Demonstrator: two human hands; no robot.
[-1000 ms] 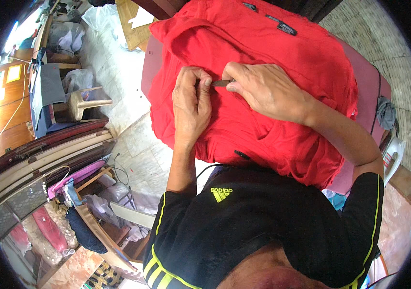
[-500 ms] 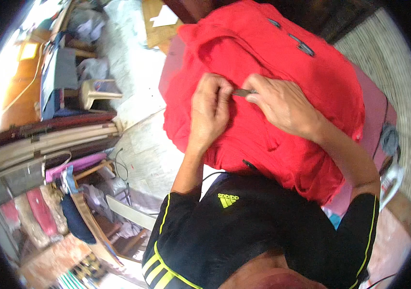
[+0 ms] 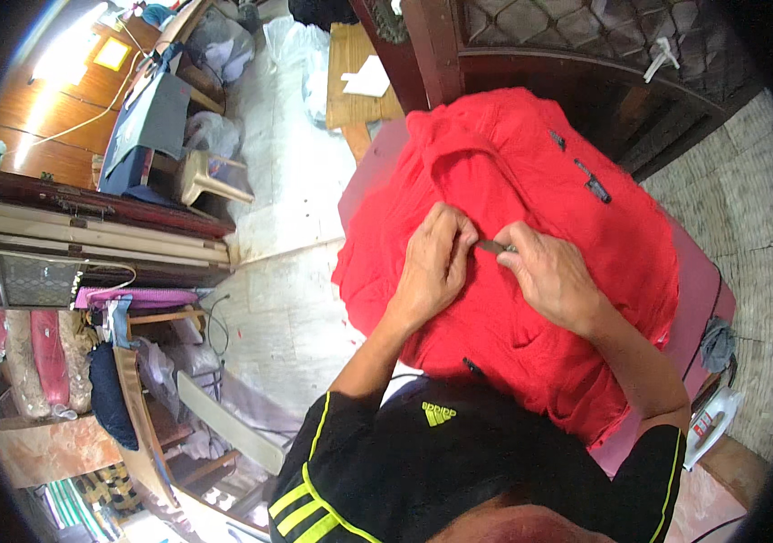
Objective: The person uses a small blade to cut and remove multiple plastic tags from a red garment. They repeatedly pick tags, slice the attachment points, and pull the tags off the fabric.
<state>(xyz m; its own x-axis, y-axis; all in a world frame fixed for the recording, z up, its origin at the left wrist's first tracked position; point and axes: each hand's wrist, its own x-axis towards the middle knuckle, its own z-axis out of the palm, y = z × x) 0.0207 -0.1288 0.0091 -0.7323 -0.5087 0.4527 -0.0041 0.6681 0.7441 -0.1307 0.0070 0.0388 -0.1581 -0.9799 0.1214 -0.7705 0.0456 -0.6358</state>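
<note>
Bright red cloth (image 3: 604, 262) lies bunched and spread over a pink-covered table (image 3: 699, 281) in front of me. My left hand (image 3: 436, 262) is closed in a pinch on a fold of it near the middle. Just to the right, my right hand (image 3: 554, 276) is closed around a small, dark metal blade-like tool (image 3: 492, 245). Its tip points left, toward my left fingertips; the exact kind is too small to tell. Small dark pieces (image 3: 593, 181) rest on the cloth's far right part, and another dark piece (image 3: 471, 366) shows by its near edge.
Right of the table stands a white iron (image 3: 712, 423), with a grey rag (image 3: 718, 344) hanging at the table's edge. A dark door with a grille (image 3: 586, 72) is behind the cloth. Left are a cream stool (image 3: 210, 178), a wooden table (image 3: 359, 100) and a chair (image 3: 147, 425).
The view has tilted, so the cloth and both hands sit lower in the picture and more of the door shows. Both hands keep their hold, close together over the cloth.
</note>
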